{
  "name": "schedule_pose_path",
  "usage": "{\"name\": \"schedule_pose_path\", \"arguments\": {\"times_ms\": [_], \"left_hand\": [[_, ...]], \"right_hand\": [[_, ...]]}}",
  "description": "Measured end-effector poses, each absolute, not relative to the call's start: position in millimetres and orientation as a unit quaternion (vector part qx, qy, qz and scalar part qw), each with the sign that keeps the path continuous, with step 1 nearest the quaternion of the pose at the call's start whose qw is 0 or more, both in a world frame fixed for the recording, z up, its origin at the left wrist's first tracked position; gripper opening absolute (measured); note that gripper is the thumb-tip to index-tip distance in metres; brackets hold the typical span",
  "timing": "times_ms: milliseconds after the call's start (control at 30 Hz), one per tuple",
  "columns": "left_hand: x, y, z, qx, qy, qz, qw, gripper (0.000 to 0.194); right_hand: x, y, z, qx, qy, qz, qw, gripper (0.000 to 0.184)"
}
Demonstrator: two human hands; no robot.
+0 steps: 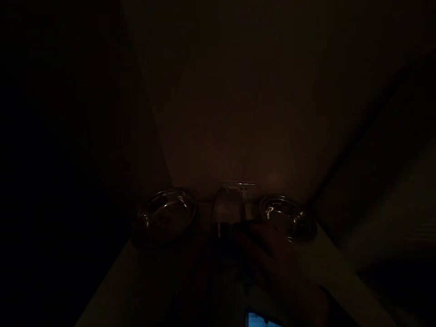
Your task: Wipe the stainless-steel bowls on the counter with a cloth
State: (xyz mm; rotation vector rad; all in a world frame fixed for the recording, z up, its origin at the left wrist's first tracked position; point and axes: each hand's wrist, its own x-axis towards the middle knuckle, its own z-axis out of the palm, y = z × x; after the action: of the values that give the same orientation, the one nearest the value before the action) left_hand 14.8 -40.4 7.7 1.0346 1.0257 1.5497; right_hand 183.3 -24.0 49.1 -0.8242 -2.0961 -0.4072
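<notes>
Right hand [272,259] brought against dim upright object [227,206], grip unreadable in darkness | object stood on desk [143,286] between metal dishes [165,218] | judged stiff, possibly slippery, best held around its sides

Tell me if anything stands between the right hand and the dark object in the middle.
Nothing visible does: the right hand appears to reach the dark object directly. The left metal bowl and right metal bowl stand to either side. The picture is too dark to rule out something small.
</notes>
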Motion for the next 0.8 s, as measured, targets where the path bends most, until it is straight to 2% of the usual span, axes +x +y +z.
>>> {"name": "schedule_pose_path", "arguments": {"times_ms": [200,367,567,800], "left_hand": [[15,-40,7,0.43,0.42,0.631,0.492,0.031],[17,-44,1,0.427,0.423,0.626,0.497,0.031],[12,-41,8,0.427,0.419,0.627,0.498,0.03],[14,-39,13,0.433,0.418,0.632,0.488,0.031]], "right_hand": [[180,-25,48,-0.334,-0.835,-0.182,0.397,0.033],[188,-20,56,-0.378,-0.822,-0.135,0.403,0.036],[182,-26,47,-0.324,-0.839,-0.164,0.405,0.04],[182,-25,47,-0.313,-0.851,-0.175,0.385,0.033]]}}
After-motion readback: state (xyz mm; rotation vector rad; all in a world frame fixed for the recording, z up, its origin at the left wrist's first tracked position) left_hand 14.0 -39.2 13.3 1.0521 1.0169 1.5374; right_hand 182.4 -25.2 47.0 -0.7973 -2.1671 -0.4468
